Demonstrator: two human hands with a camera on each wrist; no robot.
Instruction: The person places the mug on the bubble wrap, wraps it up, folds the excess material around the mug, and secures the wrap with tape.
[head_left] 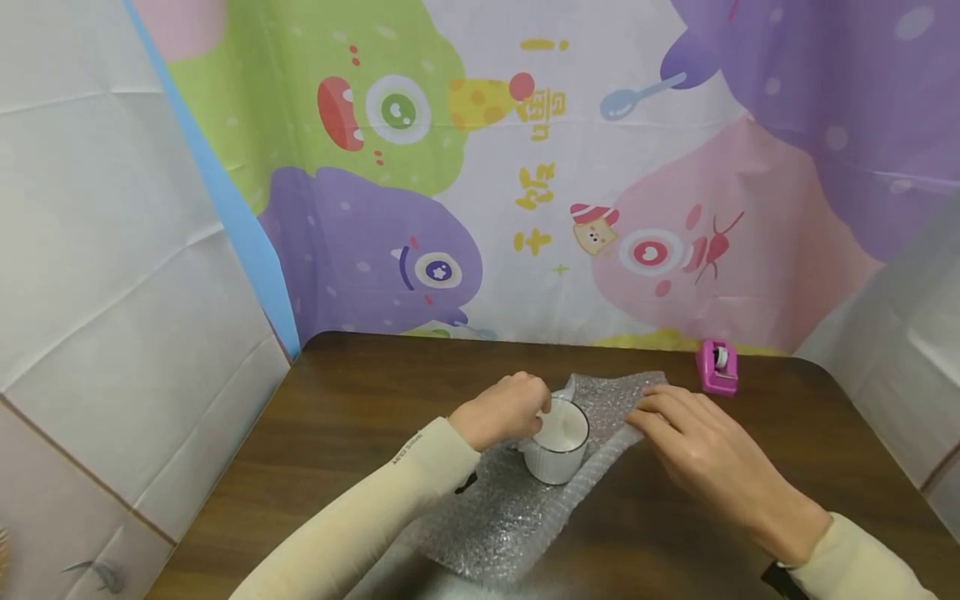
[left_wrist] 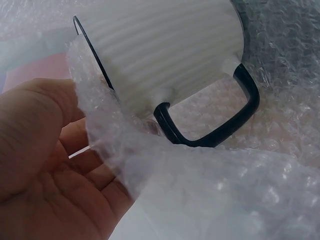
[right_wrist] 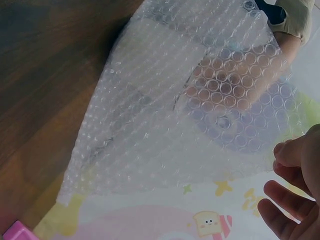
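A white ribbed mug [head_left: 553, 467] with a dark rim stands on a sheet of bubble wrap [head_left: 480, 521] laid over the brown table. My left hand [head_left: 502, 410] grips the mug at its rim, fingers bent over into the opening. In the left wrist view the mug's dark handle [left_wrist: 220, 137] shows, and a flap of wrap partly covers the fingers. On the other side, my right hand [head_left: 705, 442] pinches the far right edge of the wrap between thumb and fingers. The raised wrap stands beside the mug, and the right wrist view sees the left hand through it.
A pink tape dispenser [head_left: 718, 368] stands near the table's back right corner, beyond my right hand. Behind the table [head_left: 337, 392] hangs a cloth [head_left: 525, 308] printed with cartoon monsters. Pale panels [head_left: 112, 333] flank both sides.
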